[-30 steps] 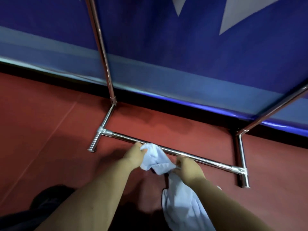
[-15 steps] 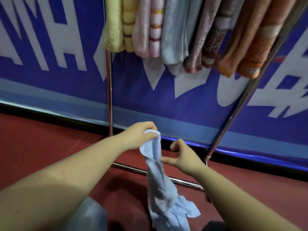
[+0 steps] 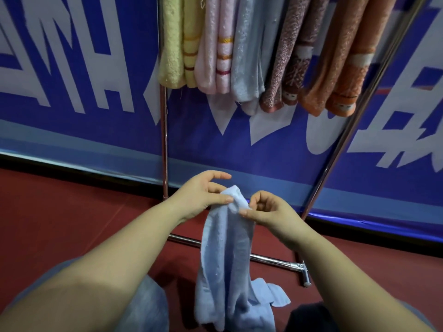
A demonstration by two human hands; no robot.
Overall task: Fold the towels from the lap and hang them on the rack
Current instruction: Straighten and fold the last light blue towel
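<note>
Behind everything stands a blue banner [image 3: 72, 130] with big white lettering, running the full width of the far side, and below it you have a dark red floor [image 3: 60, 224] stretching toward you. Against the banner stands the chrome rack [image 3: 164, 144]: one upright on the left, a slanted one on the right, and a low crossbar on the floor joining them just beyond your hands. Along the top of the rack hang folded towels side by side: a yellow towel [image 3: 171, 49] at the far left, then a pink towel [image 3: 217, 51] with striped bands, a pale grey-blue towel [image 3: 247, 61], a speckled brown towel [image 3: 287, 63] and an orange towel [image 3: 340, 68] at the right.

Your forearms reach out from the near edge, and between them hangs the light blue towel [image 3: 227, 255], a long bunched drape whose lower end falls toward your lap, with one corner sticking out to the right. Near your left arm a grey-blue cloth [image 3: 143, 305] shows at the bottom.

Your left hand [image 3: 201, 195] pinches the towel's upper edge from the left, thumb pressed against the cloth while the index finger arches free above. Your right hand [image 3: 268, 212] pinches the same top edge from the right, fingers curled inward. The two hands sit close together, the towel's peak poking up between them.
</note>
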